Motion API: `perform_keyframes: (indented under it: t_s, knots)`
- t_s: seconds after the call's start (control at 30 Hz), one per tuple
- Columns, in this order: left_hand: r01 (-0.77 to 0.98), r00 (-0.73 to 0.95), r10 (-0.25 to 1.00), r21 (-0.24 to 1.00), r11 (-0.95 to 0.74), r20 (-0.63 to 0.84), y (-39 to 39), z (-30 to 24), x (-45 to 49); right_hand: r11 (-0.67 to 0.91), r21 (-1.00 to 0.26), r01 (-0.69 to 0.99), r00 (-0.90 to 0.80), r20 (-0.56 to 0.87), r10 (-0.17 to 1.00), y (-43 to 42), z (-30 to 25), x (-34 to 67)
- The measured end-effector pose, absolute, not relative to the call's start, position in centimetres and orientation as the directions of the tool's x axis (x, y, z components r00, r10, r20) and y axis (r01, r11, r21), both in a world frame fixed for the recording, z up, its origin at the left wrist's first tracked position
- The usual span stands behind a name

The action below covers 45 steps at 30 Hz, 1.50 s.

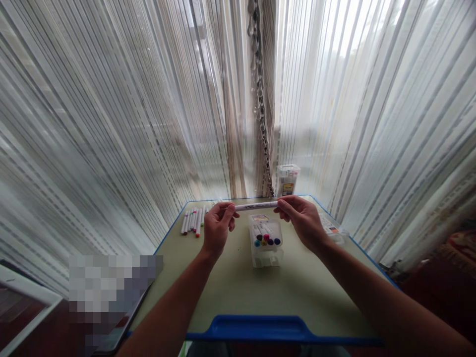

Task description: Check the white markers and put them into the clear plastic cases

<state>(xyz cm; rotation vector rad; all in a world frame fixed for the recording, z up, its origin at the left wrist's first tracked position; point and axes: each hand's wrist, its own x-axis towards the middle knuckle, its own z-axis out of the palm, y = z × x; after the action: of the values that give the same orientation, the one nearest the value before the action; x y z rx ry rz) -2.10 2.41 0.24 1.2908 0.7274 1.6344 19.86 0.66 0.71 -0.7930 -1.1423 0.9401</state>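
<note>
A white marker is held level above the table, stretched between both hands. My left hand pinches its left end, and my right hand pinches its right end. Just below it on the table lies a clear plastic case with several markers in it, their coloured ends facing me: dark, pink, teal, yellowish and purple. To the left of my left hand, several loose white markers lie side by side, with coloured bands and tips.
The pale table has a blue rim and a blue moulded tray at its front edge. A second clear box stands upright at the back. Another clear plastic piece lies by my right wrist. Striped curtains hang behind.
</note>
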Motion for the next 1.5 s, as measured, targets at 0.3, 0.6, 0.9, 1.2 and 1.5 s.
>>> perform_keyframes:
  t_s: [0.3, 0.6, 0.9, 1.2, 1.5]
  knots:
    - [-0.282, -0.045, 0.902, 0.861, -0.424, 0.430, 2.33, 0.34, -2.12, 0.401, -0.895, -0.196, 0.139, 0.379, 0.915, 0.74, 0.69, 19.89]
    - [-0.283, -0.044, 0.905, 0.863, -0.417, 0.423, 2.39, 0.30, -2.13, 0.405, -0.900, -0.160, 0.116, 0.391, 0.913, 0.80, 0.56, 20.00]
    - [-0.349, -0.001, 0.907, 0.850, -0.396, 0.422, 2.28, 0.30, -2.41, 0.392, -0.894, -0.214, 0.119, 0.375, 0.919, 0.76, 0.74, 20.00]
    - [-0.377, 0.011, 0.919, 0.853, -0.361, 0.394, 2.29, 0.33, -2.49, 0.399, -0.894, -0.203, 0.127, 0.380, 0.916, 0.65, 1.05, 19.89]
    - [-0.392, 0.020, 0.926, 0.855, -0.339, 0.376, 2.31, 0.37, -2.55, 0.395, -0.889, -0.230, 0.117, 0.378, 0.918, 0.67, 0.92, 19.96]
